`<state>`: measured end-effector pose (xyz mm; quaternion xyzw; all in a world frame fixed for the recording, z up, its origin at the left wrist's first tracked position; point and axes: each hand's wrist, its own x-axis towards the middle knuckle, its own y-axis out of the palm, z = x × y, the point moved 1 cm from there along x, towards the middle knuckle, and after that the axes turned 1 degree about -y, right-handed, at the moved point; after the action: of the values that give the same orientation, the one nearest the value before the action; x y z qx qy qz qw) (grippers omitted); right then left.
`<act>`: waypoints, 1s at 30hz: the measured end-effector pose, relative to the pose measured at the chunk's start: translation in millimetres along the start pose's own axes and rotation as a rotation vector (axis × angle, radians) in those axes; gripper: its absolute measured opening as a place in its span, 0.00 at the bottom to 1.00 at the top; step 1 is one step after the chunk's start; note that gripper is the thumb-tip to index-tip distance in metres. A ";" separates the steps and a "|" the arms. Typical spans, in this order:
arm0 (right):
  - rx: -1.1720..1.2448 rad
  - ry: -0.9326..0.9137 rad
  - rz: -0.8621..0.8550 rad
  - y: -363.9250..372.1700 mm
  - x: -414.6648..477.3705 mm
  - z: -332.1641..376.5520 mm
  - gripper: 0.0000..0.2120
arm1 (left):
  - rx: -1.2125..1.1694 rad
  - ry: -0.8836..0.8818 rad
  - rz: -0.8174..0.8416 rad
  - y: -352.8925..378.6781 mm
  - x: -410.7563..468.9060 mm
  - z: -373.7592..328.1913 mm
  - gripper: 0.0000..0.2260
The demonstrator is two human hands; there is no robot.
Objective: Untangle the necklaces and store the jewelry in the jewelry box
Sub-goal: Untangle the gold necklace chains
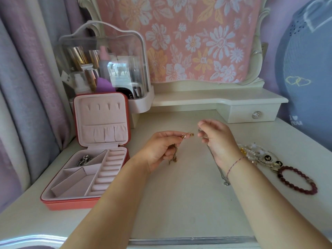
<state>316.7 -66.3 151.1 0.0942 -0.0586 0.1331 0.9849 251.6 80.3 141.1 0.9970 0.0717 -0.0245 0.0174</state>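
Currently, your left hand (161, 148) pinches a gold necklace (174, 156) and your right hand (215, 139) pinches a silver necklace (218, 168), both above the desk (179, 203). The jewelry box (71, 203) stands open at left, with a silver chain (84, 159) in its rear compartment. A red bead bracelet (296, 180) lies to the right.

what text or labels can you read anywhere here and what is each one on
"I YOU" with a heart, on the blue fabric at right.
"LA", rest hidden, on a black container in the clear organizer.
Bottle labels in there: too blurred to read.
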 end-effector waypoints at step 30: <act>0.476 0.398 0.217 -1.5 2.2 -2.7 0.05 | -0.023 -0.050 0.036 0.9 0.7 -0.4 0.15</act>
<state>319.5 -66.6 148.5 0.2871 0.1579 0.2631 0.9074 252.4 79.6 141.5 0.9969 0.0534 -0.0481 0.0311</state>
